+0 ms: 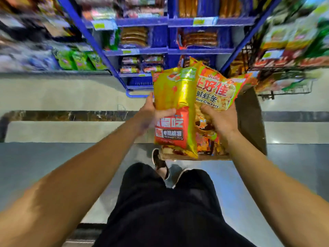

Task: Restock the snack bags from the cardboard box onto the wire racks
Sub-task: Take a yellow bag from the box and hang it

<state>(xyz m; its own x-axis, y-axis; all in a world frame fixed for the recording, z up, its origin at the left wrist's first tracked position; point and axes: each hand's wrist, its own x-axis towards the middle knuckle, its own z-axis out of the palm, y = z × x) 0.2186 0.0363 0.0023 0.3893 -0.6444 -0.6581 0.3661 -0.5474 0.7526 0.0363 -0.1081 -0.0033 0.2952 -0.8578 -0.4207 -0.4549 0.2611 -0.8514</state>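
Head view: left hand (151, 114) gripping a gold-and-red snack bag (175, 111) at mid-height, thumb across its front. Right hand (219, 120) clutching a prawn cracker bag (216, 88) by its lower end, fingers curled into the foil. Both bags held up above the cardboard box (251, 120) on the floor, more packets (206, 145) showing at its near edge. Wire rack (284, 81) off to the right, well apart from the bags. Likely risks: slick foil slipping from a one-handed hold, or crackers crushed by too tight a squeeze.
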